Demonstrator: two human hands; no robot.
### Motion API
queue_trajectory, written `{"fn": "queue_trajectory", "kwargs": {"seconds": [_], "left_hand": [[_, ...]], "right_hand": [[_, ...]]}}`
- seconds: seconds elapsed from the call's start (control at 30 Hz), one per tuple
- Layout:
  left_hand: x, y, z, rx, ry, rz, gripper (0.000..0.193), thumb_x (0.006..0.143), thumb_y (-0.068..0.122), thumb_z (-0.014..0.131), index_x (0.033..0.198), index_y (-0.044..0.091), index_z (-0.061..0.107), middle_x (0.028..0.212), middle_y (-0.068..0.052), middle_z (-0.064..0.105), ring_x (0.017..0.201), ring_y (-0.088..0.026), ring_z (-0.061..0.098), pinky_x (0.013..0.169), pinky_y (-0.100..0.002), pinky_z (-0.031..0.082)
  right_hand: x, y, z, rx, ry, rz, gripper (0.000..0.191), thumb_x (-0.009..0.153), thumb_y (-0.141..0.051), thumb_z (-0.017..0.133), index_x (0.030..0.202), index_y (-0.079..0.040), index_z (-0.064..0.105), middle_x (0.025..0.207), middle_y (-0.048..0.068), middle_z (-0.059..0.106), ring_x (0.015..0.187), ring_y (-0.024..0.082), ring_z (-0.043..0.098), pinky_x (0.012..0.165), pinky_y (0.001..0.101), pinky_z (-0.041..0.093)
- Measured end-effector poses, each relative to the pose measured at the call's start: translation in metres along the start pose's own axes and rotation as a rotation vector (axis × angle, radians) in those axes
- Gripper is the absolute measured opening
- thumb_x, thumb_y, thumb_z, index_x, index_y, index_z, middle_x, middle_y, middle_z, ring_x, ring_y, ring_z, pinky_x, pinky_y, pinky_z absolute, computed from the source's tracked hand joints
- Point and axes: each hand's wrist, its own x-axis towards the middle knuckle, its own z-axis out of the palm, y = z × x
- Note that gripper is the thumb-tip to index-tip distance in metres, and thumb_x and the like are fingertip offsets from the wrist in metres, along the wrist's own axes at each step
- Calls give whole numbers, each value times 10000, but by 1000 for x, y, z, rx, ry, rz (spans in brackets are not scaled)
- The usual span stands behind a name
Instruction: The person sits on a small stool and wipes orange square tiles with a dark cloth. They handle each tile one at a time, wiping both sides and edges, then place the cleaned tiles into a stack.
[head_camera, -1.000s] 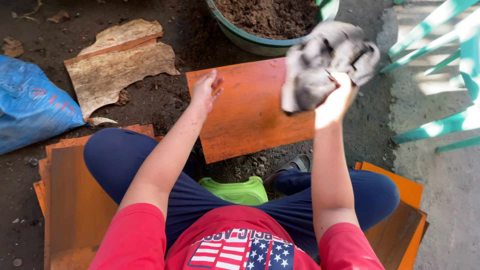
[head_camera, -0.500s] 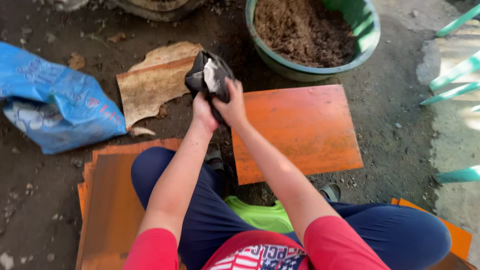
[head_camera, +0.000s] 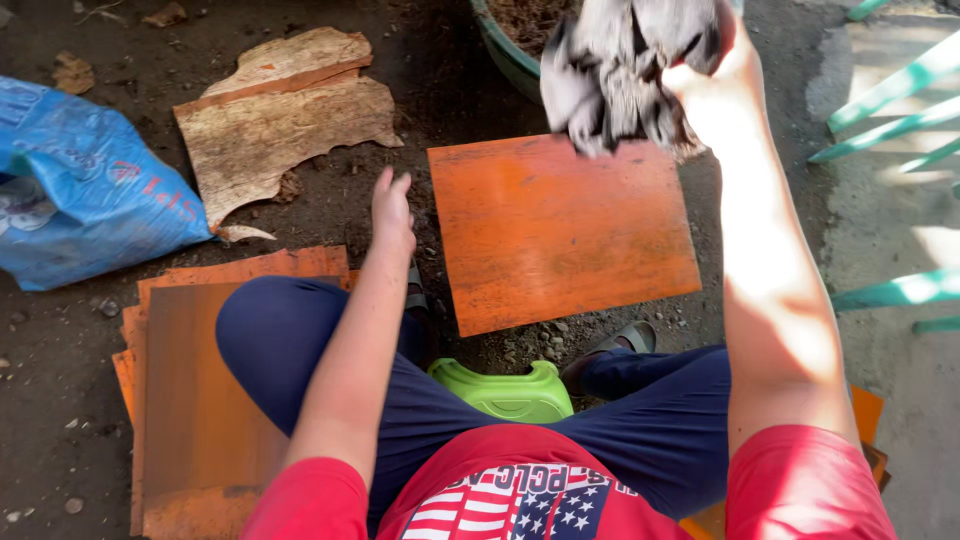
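My right hand (head_camera: 722, 95) is raised high and grips a crumpled dark grey rag (head_camera: 625, 70), which hangs in front of the green pot. My left hand (head_camera: 392, 210) reaches forward with fingers together and flat, holding nothing, near the left edge of an orange square sheet (head_camera: 560, 235) lying on the dirt ground. I sit on a low green stool (head_camera: 505, 390) with my knees spread.
A green pot of soil (head_camera: 510, 55) stands beyond the orange sheet. A stack of orange sheets (head_camera: 200, 400) lies at my left, more at my right (head_camera: 865, 410). A torn brown board (head_camera: 285, 110) and a blue sack (head_camera: 80, 200) lie left. Teal railings (head_camera: 890, 120) run on the right.
Both hands held the rag together half a second ago; now my right hand has lifted it up to the right, and my left hand has let go and dropped toward the ground.
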Motion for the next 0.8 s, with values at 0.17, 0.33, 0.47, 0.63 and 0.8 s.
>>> {"fn": "queue_trajectory", "kwargs": {"seconds": [0.17,0.33,0.47,0.63,0.8], "left_hand": [[7,-129,13,-78,7,11,540,1074,346,572,1436,-41,469,1442,-182,560,1296,-315,545,1050,-443,447],[-1,-158,8,-11,-126,134,335,1018,257,568,1238,24,664,1145,-66,710,1010,-175,628,901,-343,501],[-1,-160,13,-82,-31,141,231,1024,171,555,1180,40,665,1125,-24,707,985,-126,646,867,-294,512],[9,-173,6,99,148,442,235,1102,156,561,1150,-40,680,1087,-103,683,994,-162,615,882,-288,502],[12,-172,2,-86,243,214,265,1064,298,486,1136,80,618,939,-106,691,785,-239,641,700,-352,472]], "right_hand": [[-47,-3,25,-35,-241,359,660,793,-71,718,1429,-76,543,1263,110,631,1099,246,592,895,417,502],[-168,-19,200,-562,-359,249,857,715,-393,823,1485,-349,449,1569,232,243,1392,573,187,947,844,193],[-221,9,262,-668,-228,-3,866,634,-437,878,1420,-470,514,1639,198,208,1469,588,166,964,923,187],[-188,77,223,-685,-112,2,795,675,-323,881,1389,-469,563,1627,107,344,1486,440,312,1047,788,331],[-156,130,176,-798,34,164,788,728,-316,874,1434,-450,549,1588,132,377,1400,451,368,1001,732,365]]}}
